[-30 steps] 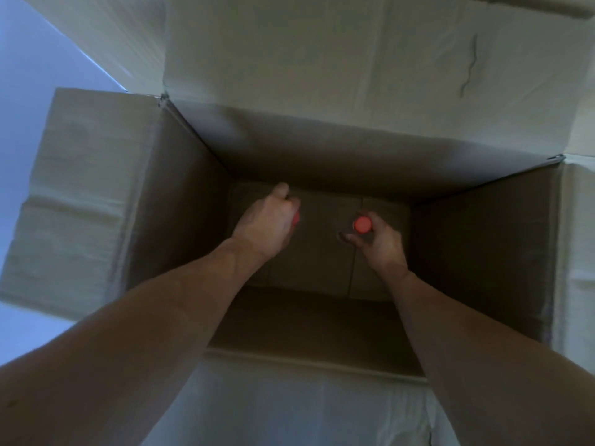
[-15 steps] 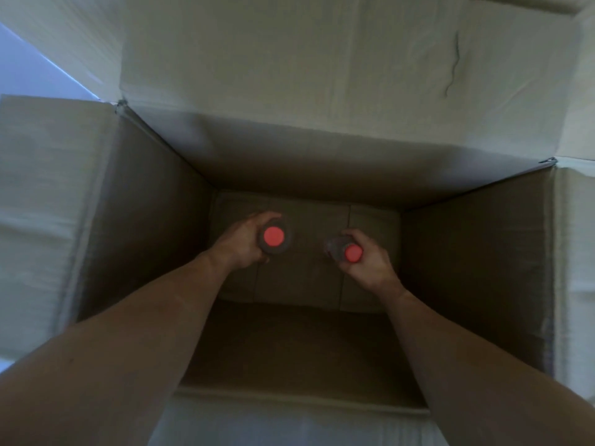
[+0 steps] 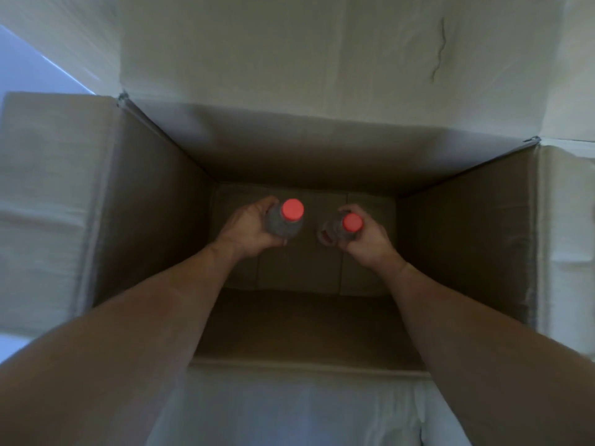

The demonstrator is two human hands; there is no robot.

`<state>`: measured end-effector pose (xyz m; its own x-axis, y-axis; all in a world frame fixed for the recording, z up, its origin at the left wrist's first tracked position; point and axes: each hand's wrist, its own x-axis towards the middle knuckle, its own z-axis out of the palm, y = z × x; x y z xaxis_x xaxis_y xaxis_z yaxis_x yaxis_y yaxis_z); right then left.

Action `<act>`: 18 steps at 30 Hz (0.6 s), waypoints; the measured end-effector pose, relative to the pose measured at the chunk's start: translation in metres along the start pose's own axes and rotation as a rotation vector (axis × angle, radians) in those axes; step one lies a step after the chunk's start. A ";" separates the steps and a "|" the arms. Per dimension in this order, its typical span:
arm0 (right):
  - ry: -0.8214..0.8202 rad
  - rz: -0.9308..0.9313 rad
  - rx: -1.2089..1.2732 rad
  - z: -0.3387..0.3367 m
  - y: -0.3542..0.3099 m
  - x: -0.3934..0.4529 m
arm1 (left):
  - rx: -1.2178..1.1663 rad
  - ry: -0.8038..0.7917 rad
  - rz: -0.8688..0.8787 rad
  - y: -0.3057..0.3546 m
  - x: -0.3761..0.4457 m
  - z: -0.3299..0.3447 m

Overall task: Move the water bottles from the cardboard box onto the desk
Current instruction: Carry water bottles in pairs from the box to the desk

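Both hands deep in the cardboard box [image 3: 148, 201] — a bottle in each.
Left hand [image 3: 248, 228] wraps the left bottle [image 3: 286, 222]; right hand [image 3: 367, 238] clamps the right bottle [image 3: 341, 230] — red caps up.

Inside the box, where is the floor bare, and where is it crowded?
Bare cardboard box floor runs between the forearms toward the near wall, and past the right hand. Crowded midway: the left hand and right hand each grip a red-capped bottle.

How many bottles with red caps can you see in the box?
2. One bottle is held by the left hand, the other bottle by the right hand, both down inside the cardboard box. No others show.
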<state>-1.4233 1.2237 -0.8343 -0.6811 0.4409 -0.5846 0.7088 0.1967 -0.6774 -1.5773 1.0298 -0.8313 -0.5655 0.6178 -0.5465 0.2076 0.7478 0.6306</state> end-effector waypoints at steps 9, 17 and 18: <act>-0.068 0.028 0.277 -0.066 -0.083 -0.056 | -0.403 -0.154 -0.072 0.086 -0.054 -0.088; -0.202 0.057 0.497 -0.158 -0.181 -0.123 | -0.865 -0.328 -0.207 0.182 -0.118 -0.169; -0.211 0.050 0.524 -0.169 -0.194 -0.133 | -0.892 -0.330 -0.206 0.198 -0.128 -0.178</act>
<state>-1.4393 1.2748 -0.5495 -0.7092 0.2438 -0.6615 0.5915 -0.3048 -0.7465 -1.6064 1.0555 -0.5386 -0.2430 0.6342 -0.7339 -0.6279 0.4738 0.6174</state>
